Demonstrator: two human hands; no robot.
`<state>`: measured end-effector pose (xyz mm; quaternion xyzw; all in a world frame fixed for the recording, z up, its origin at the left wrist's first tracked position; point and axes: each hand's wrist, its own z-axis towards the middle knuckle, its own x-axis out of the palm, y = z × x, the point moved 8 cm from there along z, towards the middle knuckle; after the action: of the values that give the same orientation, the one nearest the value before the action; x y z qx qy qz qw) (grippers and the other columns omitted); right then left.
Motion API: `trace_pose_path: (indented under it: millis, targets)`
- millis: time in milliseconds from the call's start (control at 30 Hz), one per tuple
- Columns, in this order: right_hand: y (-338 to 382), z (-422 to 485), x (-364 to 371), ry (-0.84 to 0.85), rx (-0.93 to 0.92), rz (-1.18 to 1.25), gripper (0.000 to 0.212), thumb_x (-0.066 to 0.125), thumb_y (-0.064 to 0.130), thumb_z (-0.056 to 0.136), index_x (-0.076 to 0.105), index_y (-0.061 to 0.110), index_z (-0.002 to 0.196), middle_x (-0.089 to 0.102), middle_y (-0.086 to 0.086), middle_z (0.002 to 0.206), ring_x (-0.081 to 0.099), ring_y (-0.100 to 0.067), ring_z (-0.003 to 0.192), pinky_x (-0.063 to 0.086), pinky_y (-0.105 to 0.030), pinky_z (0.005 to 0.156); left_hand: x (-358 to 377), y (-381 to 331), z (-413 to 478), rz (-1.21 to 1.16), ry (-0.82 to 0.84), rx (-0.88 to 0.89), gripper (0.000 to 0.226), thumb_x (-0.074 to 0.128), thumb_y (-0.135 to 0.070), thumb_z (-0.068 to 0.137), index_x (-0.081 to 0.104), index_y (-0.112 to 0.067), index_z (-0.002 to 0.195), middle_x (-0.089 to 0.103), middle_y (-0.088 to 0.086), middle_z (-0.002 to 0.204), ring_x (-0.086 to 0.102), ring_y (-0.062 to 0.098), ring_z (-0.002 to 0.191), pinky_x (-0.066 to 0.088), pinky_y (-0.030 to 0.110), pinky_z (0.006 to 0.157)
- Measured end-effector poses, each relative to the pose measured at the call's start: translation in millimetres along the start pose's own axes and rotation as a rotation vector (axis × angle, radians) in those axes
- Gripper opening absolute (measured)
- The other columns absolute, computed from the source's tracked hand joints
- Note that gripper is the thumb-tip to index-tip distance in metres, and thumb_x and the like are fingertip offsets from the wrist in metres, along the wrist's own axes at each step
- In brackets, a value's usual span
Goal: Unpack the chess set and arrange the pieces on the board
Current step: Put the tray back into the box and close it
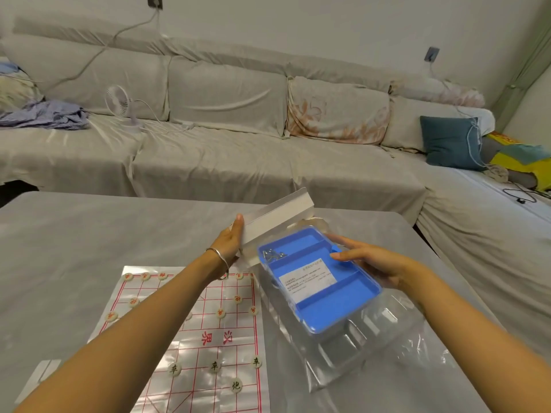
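Blue tray (328, 318) holds paper card (307, 280), metal hinges (272, 254).

Fan (117, 98) on sofa (223, 162) (teal cushion (450, 141) too)

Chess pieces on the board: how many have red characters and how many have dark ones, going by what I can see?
Red-character pieces: 9
Dark-character pieces: 4
Total: 13 with a readable face
The left arm covers part of the board, so more pieces may lie under it.
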<state>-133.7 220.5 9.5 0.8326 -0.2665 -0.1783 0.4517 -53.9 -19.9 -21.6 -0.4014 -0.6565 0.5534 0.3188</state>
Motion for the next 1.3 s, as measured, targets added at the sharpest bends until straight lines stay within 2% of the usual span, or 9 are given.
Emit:
trace_pose_path:
  millis: [133,467,633,767,867,1000,1100,1167,1300]
  targets:
    - [0,2,-6,-0.021,-0.007,-0.002,0.066,0.064,0.018,0.08,0.036,0.037,0.137,0.066,-0.013,0.115,0.068,-0.029,0.096,0.059,-0.038,0.064,1,-7,1,-0.002,-0.001,0.021,0.051,0.019,-0.05,0.097,0.048,-0.014,0.117,0.056,0.008,0.101,0.055,0.015,0.081,0.048,0.025,0.061]
    - [-3,6,-1,-0.064,0.07,0.056,0.04,0.061,0.018,0.088,0.054,0.005,0.125,0.07,-0.013,0.107,0.07,-0.024,0.087,0.059,-0.033,0.068,26,-13,-2,0.037,0.059,0.083,0.051,0.023,-0.05,0.096,0.043,-0.019,0.131,0.058,0.0,0.098,0.054,0.019,0.093,0.047,0.031,0.075]
    - [4,9,-6,-0.13,0.023,0.28,0.037,0.062,0.018,0.085,0.058,0.009,0.121,0.072,-0.012,0.098,0.071,-0.023,0.076,0.058,-0.032,0.058,43,-21,-7,0.08,0.165,0.094,0.044,0.023,-0.051,0.096,0.049,-0.026,0.12,0.058,0.005,0.111,0.054,0.022,0.104,0.048,0.035,0.081]
    - [13,2,-22,-0.094,-0.116,0.509,0.08,0.077,0.042,0.07,0.045,0.014,0.138,0.058,-0.018,0.126,0.062,-0.033,0.108,0.056,-0.045,0.083,38,-29,-3,-0.015,0.08,0.033,0.046,0.024,-0.053,0.095,0.048,-0.019,0.114,0.056,0.009,0.106,0.055,0.026,0.1,0.048,0.042,0.086]
    - [18,-12,-25,-0.079,-0.148,0.39,0.112,0.079,0.061,0.052,0.025,0.028,0.145,0.047,-0.016,0.137,0.058,-0.034,0.113,0.057,-0.045,0.08,33,-30,2,0.049,0.062,0.022,0.05,0.023,-0.054,0.095,0.048,-0.015,0.114,0.056,0.013,0.111,0.054,0.029,0.101,0.049,0.043,0.088]
    - [30,-22,-13,-0.053,-0.253,0.067,0.14,0.086,0.062,0.028,0.012,0.04,0.145,0.012,-0.001,0.157,0.028,-0.026,0.139,0.036,-0.048,0.107,34,-28,4,0.041,0.072,-0.039,0.061,0.023,-0.058,0.093,0.048,-0.011,0.122,0.055,0.016,0.113,0.055,0.032,0.103,0.053,0.045,0.078]
    - [33,-17,-12,-0.186,-0.307,-0.172,0.114,0.076,0.057,0.055,0.009,0.039,0.146,0.007,0.001,0.158,0.023,-0.023,0.141,0.028,-0.045,0.113,32,-32,3,0.048,0.105,-0.093,0.062,0.025,-0.06,0.091,0.045,-0.012,0.125,0.053,0.018,0.119,0.053,0.035,0.108,0.052,0.049,0.08]
    - [42,-17,-14,-0.303,-0.423,-0.278,0.09,0.067,0.05,0.068,0.02,0.038,0.144,0.026,0.004,0.153,0.033,-0.019,0.137,0.035,-0.038,0.109,34,-40,-1,0.025,0.167,-0.165,0.061,0.027,-0.06,0.091,0.043,-0.013,0.126,0.053,0.018,0.117,0.054,0.038,0.107,0.051,0.054,0.081]
    - [59,-31,-15,-0.411,-0.581,-0.189,0.054,0.063,0.042,0.079,0.045,0.031,0.129,0.058,0.009,0.124,0.054,-0.005,0.11,0.049,-0.014,0.073,42,-73,-20,-0.048,0.344,-0.287,0.05,0.029,-0.052,0.094,0.046,-0.012,0.119,0.057,0.015,0.102,0.057,0.039,0.091,0.042,0.064,0.083]
